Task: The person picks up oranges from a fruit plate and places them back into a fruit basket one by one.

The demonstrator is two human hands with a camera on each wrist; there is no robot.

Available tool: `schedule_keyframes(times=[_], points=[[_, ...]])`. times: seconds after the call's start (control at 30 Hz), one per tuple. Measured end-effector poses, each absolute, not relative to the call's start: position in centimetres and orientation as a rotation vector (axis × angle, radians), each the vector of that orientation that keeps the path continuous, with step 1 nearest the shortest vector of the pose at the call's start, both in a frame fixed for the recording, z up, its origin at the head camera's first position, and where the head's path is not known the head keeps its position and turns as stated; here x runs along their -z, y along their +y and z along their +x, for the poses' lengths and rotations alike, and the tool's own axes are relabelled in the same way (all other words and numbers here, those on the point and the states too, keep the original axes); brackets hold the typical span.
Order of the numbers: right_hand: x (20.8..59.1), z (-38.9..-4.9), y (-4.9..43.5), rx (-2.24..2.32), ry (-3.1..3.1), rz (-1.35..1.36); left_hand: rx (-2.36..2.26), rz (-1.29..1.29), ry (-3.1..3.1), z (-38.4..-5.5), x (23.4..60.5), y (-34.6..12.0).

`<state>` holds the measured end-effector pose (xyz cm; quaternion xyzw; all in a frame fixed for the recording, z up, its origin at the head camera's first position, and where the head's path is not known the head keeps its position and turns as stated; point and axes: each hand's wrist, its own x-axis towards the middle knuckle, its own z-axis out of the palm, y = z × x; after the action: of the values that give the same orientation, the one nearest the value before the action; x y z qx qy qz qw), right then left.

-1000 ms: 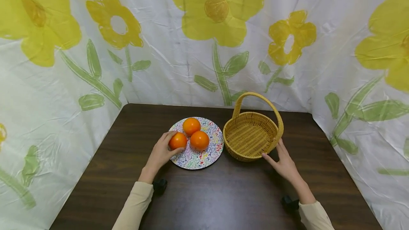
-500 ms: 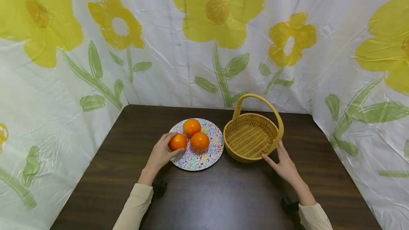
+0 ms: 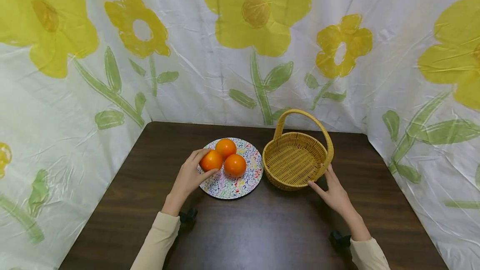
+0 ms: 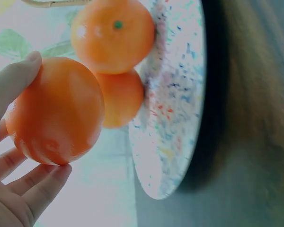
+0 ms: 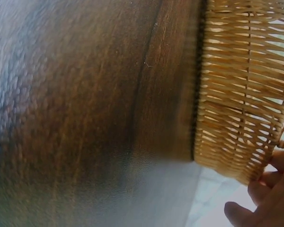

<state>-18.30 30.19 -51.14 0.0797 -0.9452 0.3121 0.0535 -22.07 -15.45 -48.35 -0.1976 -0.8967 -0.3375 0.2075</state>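
My left hand (image 3: 189, 174) grips an orange (image 3: 211, 160), thumb on one side and fingers round the other. In the left wrist view this held orange (image 4: 57, 111) stands apart from the plate's surface. Two more oranges, the back one (image 3: 226, 148) and the front one (image 3: 235, 166), lie on a round plate (image 3: 228, 191) with a colourful squiggle pattern. My right hand (image 3: 334, 193) holds the side of a yellow wicker basket (image 3: 294, 159) near the foot of its handle. Fingertips press its woven wall (image 5: 241, 94) in the right wrist view; one finger stands off it.
Both the plate and the basket stand on a dark wooden table (image 3: 243, 232), side by side toward its back edge. A white curtain (image 3: 195, 82) with yellow flowers hangs behind and at the sides. The basket's arched handle (image 3: 300, 111) rises above its rim.
My left hand has raised the orange slightly from its place on the plate, up and a little rightward. The right hand and the basket stay where they were.
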Motion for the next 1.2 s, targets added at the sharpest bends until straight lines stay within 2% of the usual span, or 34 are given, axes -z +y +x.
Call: schedule_keyframes(times=[0.53,1.2], points=[[51.1,-18.5,30.2,-0.927,-2.888,0.225,0.957,-0.628,-2.454,-23.1,46.1,-13.6],[51.2,-18.3,30.2,-0.916,-2.907,0.233,1.001,-0.665,-2.472,-23.7,45.6,-11.5]])
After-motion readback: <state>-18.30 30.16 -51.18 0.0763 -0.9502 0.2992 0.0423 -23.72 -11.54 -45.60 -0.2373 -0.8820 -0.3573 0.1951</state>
